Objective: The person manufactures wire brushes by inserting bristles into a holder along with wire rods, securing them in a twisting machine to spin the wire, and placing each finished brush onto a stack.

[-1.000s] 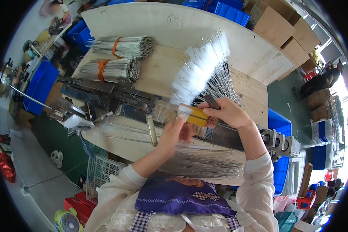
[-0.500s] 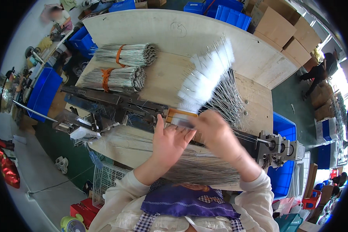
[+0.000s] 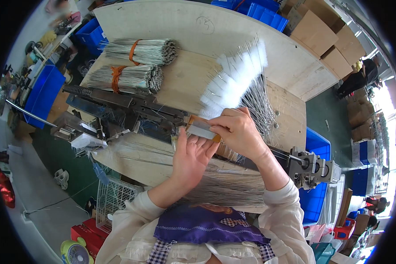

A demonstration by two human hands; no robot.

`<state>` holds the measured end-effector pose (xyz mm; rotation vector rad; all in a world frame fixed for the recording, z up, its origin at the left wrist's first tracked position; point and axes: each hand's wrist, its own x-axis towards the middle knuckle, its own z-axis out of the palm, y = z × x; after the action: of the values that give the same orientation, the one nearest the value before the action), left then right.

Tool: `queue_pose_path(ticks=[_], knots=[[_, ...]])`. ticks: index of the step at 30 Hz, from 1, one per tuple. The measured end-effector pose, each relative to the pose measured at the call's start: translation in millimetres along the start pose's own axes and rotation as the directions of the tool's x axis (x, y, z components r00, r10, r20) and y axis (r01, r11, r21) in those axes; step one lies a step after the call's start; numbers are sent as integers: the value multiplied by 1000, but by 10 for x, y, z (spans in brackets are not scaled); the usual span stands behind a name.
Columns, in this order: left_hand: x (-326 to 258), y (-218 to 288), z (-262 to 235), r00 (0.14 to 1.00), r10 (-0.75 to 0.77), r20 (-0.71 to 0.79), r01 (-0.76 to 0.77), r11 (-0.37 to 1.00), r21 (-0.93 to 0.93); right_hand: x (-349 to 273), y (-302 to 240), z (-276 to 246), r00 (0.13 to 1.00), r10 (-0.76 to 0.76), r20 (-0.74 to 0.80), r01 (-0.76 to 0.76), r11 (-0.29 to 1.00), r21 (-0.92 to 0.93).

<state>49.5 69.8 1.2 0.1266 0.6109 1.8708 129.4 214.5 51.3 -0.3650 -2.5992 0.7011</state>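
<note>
Both hands meet mid-frame over the desk (image 3: 185, 83). Right hand (image 3: 240, 132) fingers closed on a bunch of white-bristled wire brushes (image 3: 233, 83), fanning toward 1 o'clock; left hand (image 3: 191, 156), fingers open, steadies the stems. Best w/ stems kept level, grip firm. Tied wire bundles (image 3: 136, 66) at 11 o'clock.

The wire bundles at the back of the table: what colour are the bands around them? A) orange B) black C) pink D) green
A: each of the two wire bundles lying on the table has an orange band wrapped around its middle.
</note>
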Motion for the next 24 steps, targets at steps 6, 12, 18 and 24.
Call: queue_pose_path(ticks=[6, 12, 18, 24], knots=[[51, 49, 40, 1000, -20, -5, 20, 1000, 0, -11, 40, -83, 996, -81, 35, 84, 992, -97], [76, 73, 66, 999, -41, -2, 41, 999, -2, -10, 109, -178, 998, -58, 33, 61, 995, -85], [77, 87, 90, 999, -38, -15, 38, 999, -15, 64, 91, -131, 990, -58, 127, 65, 997, -50], [69, 76, 87, 999, -44, 21, 45, 998, -37, 7, 134, -103, 993, -107, 46, 110, 992, -64]])
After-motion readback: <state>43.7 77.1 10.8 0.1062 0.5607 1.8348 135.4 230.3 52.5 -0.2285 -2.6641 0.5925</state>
